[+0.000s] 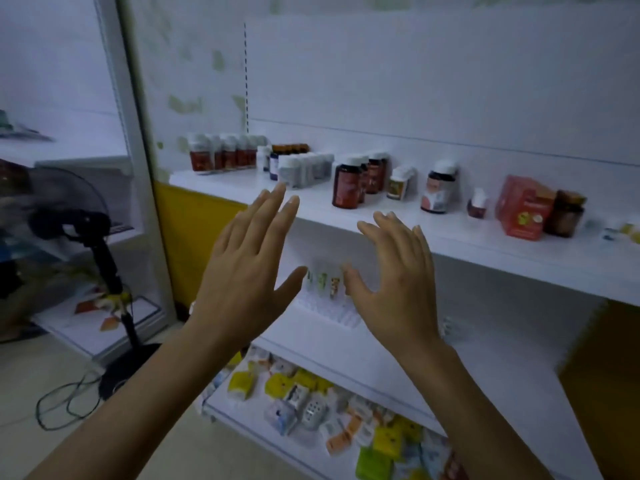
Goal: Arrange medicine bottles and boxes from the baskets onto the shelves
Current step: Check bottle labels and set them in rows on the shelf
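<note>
My left hand [249, 261] and my right hand [394, 275] are both raised in front of the white shelves, fingers spread, holding nothing. The upper shelf [450, 244] carries rows of medicine bottles: red-labelled bottles [221, 154] at the left, a brown bottle [347, 181] in the middle, a red box [523, 207] and a dark jar [566, 213] at the right. Between my hands, on the middle shelf, lies a row of small white boxes [327, 299]. The bottom shelf holds several yellow, white and green packets [311, 400]. No basket is in view.
A black standing fan [86, 230] with a loose cable on the floor stands at the left, next to a glass-fronted cabinet [135, 150]. A yellow panel [194, 244] runs behind the shelves.
</note>
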